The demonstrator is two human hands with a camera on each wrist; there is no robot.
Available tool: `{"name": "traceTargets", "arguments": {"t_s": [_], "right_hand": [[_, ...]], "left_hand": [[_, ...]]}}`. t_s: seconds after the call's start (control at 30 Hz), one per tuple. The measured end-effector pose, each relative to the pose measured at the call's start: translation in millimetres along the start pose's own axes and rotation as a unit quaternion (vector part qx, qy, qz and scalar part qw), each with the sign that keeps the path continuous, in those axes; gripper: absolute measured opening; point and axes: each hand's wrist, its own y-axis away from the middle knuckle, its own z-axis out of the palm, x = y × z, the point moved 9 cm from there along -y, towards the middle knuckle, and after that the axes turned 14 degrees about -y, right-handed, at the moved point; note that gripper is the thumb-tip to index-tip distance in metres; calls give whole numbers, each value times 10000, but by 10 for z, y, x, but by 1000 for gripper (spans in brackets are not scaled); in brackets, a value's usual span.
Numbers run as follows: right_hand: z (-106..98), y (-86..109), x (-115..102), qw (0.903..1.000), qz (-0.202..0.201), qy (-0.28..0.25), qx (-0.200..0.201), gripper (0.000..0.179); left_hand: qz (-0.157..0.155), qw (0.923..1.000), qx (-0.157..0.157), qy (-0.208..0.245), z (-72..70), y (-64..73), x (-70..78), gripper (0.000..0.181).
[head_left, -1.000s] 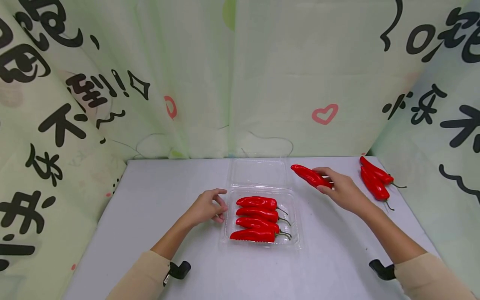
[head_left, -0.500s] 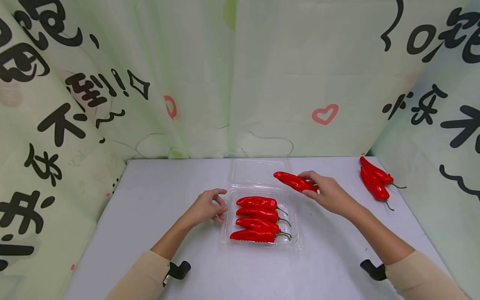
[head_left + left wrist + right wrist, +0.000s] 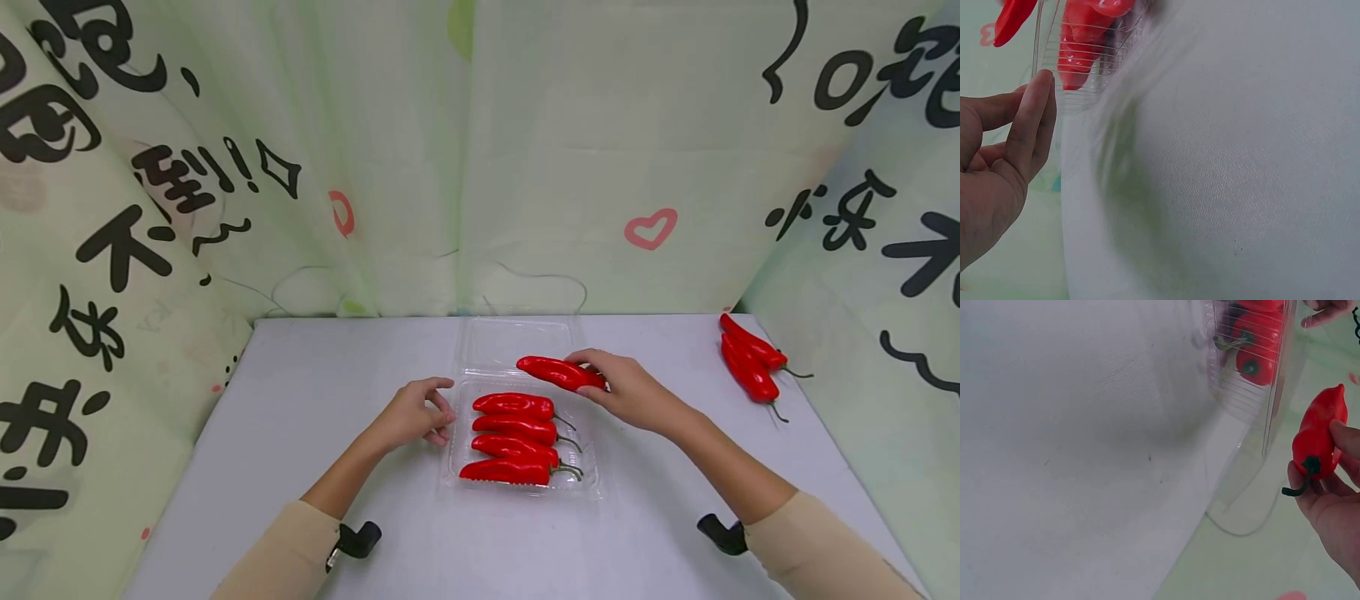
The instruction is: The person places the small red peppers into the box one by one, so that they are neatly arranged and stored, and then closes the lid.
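My right hand (image 3: 633,392) pinches a red chili pepper (image 3: 558,372) between thumb and fingers, above the back part of a clear plastic clamshell box (image 3: 592,467). In the right wrist view, the green stem of that red chili pepper (image 3: 1319,434) hangs below the fingers. Several red chili peppers (image 3: 516,406) lie in a row inside the box, stems to the right. At the box's left side is my left hand (image 3: 412,414), holding nothing. Its extended fingers (image 3: 1038,94) reach the box wall in the left wrist view.
The box's open lid (image 3: 517,342) lies back toward the rear edge of the white table (image 3: 337,358). Two more red chili peppers (image 3: 750,367) lie at the back right corner. Printed curtains (image 3: 525,167) enclose the back and both sides.
My right hand has carried the chili pepper leftward and slightly down, from right of the box to over its back part. The left hand has stayed at the box's left side.
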Motion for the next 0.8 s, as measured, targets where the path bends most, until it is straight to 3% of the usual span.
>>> {"name": "traceTargets", "arguments": {"t_s": [0.23,0.8], "right_hand": [[81,-72,-77,9997,-204,67,-100,48],[385,-194,-170,9982,-113,-219,-542,47]], "left_hand": [[-14,10000,6,23,1,-2,-8,59],[-76,9999,5,-105,3,-10,-26,58]]}}
